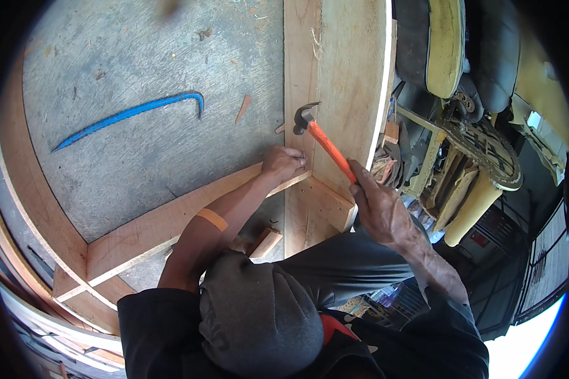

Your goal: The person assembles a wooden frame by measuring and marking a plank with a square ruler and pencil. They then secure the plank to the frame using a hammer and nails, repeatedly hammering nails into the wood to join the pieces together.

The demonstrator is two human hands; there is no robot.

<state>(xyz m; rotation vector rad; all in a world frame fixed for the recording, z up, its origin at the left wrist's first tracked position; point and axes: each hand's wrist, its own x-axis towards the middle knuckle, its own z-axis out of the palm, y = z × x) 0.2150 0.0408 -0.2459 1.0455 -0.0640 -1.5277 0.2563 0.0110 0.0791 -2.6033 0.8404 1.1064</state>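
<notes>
My right hand point(385, 211) is wrapped round the orange handle of a claw hammer point(330, 151). The hammer's dark metal head is raised just beyond my left hand. My left hand point(283, 164) pinches a thin nail point(304, 156) at the joint where a wooden crosspiece point(171, 218) meets the wide side board point(344, 88). My left fingertips rest close to the wood there, and they partly hide the nail. On my left forearm is an orange strip. Just below the joint, a short wooden block point(329, 201) stands against the side board.
A blue pry bar point(129, 117) with a hooked end lies on the concrete floor point(171, 57) inside the frame. Near it is a wood sliver point(243, 108). A wood offcut point(265, 243) lies beside my left arm. Worn yellow furniture point(471, 202) crowds the right side.
</notes>
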